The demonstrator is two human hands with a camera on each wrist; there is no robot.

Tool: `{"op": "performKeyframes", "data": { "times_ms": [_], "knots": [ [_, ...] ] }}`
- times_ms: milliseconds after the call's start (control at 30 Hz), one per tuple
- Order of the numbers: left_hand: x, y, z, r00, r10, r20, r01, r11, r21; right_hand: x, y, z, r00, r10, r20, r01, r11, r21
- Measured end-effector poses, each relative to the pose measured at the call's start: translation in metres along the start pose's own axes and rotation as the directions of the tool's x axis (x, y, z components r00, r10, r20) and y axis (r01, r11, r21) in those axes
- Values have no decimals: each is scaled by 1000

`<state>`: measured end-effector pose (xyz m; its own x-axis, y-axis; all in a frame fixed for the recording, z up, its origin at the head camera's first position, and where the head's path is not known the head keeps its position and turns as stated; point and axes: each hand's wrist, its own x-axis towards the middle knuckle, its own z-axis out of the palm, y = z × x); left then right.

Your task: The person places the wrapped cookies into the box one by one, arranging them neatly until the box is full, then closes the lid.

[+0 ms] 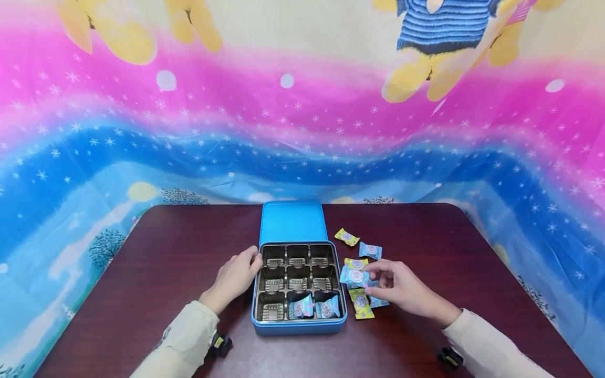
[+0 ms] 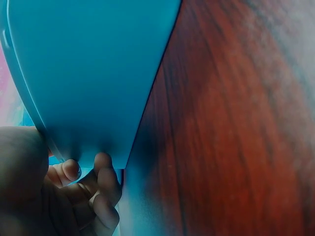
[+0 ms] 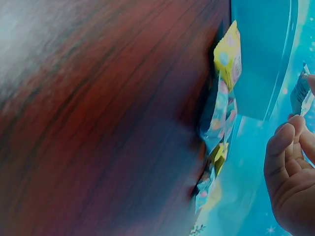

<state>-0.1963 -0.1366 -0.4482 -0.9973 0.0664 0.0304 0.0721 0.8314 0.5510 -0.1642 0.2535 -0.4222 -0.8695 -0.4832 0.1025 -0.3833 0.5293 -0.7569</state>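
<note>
I'm watching the right hand (image 1: 402, 289) right of centre in the head view; it's pinching a blue packet (image 1: 354, 277) between thumb and fingertips. That packet is hanging just right of the tin's rim, over the loose ones; on the right wrist view I'm seeing it at the right edge, apart from them.

Left hand (image 1: 236, 275), left of centre, is gripping the blue tin (image 1: 299, 328) by its upper-left corner, fingers curling against the side wall. Left wrist view is dim, so the thumb is probably hooking the rim, but I'm not swearing to it.

Tin is sitting at lower centre, its lid (image 1: 293, 222) lying open beyond the top edge. Nine-compartment insert (image 1: 298, 284) is carrying two packets in the bottom row: one blue packet in the middle (image 1: 301, 306), one at right (image 1: 327, 307).

Right of the tin I'm seeing loose packets lying on the dark red table (image 1: 406, 341): a top yellow packet (image 1: 347, 237), a loose blue packet (image 1: 371, 250), a middle yellow packet (image 1: 356, 263) partly hiding behind the held one, a bottom yellow packet (image 1: 361, 304), and more blue (image 1: 378, 302) showing below the right hand.

Printed cloth (image 1: 283, 131) is filling the upper frame.
</note>
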Motion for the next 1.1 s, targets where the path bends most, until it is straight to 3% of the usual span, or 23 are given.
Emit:
{"op": "performKeyframes", "data": {
  "times_ms": [1100],
  "knots": [
    [2, -2, 1, 1000, 15, -2, -15, 1000, 10, 11, -29, 21, 994, -17, 107, 16, 1000, 8]
  ]
}}
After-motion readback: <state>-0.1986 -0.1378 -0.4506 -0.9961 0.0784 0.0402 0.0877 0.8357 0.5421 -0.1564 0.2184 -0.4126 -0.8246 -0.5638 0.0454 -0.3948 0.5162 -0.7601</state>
